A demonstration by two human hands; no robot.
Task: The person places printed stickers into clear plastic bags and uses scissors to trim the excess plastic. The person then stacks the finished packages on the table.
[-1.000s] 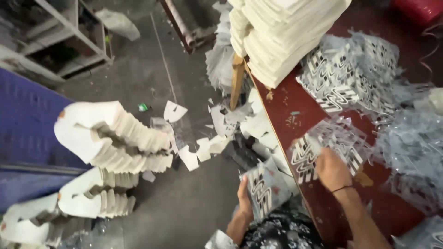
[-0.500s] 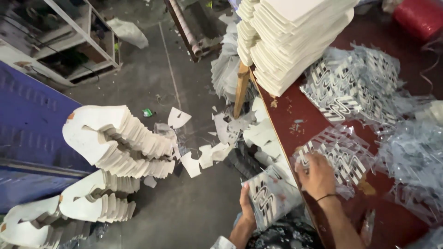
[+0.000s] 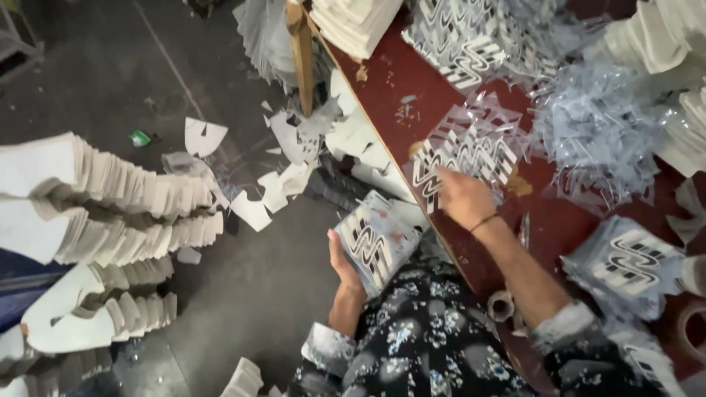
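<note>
Head view shows the left hand (image 3: 346,276) holding a small stack of clear sheets (image 3: 376,242) with black and white zigzag shapes on them. Its grip is closed on the stack's lower left edge, and the stack sits just off the desk (image 3: 382,88) edge, above the lap. The sheets look thin, light, bendy and slippery, so I think they would slide apart easily; holding the edges with thumb on top seems best. The right hand (image 3: 463,198) rests flat on another zigzag sheet (image 3: 471,154) on the red desk, fingers spread, not pinching yet. More clear scraps (image 3: 596,140) pile up to the right. White foam stacks (image 3: 125,198) sit on the floor (image 3: 95,81) to the left.
</note>
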